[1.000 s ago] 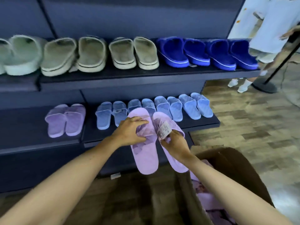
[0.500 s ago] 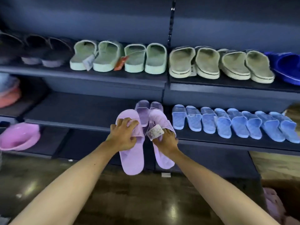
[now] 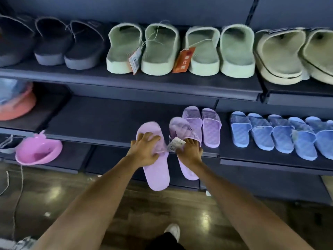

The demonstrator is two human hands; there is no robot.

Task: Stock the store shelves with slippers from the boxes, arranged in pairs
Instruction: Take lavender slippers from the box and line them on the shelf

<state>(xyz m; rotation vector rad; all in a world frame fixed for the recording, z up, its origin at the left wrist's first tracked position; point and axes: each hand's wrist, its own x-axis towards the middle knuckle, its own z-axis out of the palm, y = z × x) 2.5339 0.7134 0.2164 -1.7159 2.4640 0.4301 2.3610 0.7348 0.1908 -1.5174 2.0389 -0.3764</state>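
Observation:
My left hand (image 3: 145,150) grips a lilac slipper (image 3: 156,175) across its strap, heel hanging below the edge of the lower shelf (image 3: 100,121). My right hand (image 3: 190,152) holds the matching lilac slipper (image 3: 182,129) with a white paper tag (image 3: 175,143) between the two. The toes of both point at the shelf, just left of a lilac pair (image 3: 201,127) that stands on it. The two held slippers are a small gap apart.
Blue slippers (image 3: 273,134) fill the lower shelf to the right. The upper shelf carries dark (image 3: 68,44), pale green (image 3: 162,49) and beige slippers (image 3: 288,55). A pink basin (image 3: 38,150) sits low at the left. My white shoe (image 3: 173,230) stands on the wooden floor.
The view has swung left along the shelves, so the box is out of view. Both hands have carried the lilac slippers up to the lower shelf's edge and spread them slightly apart.

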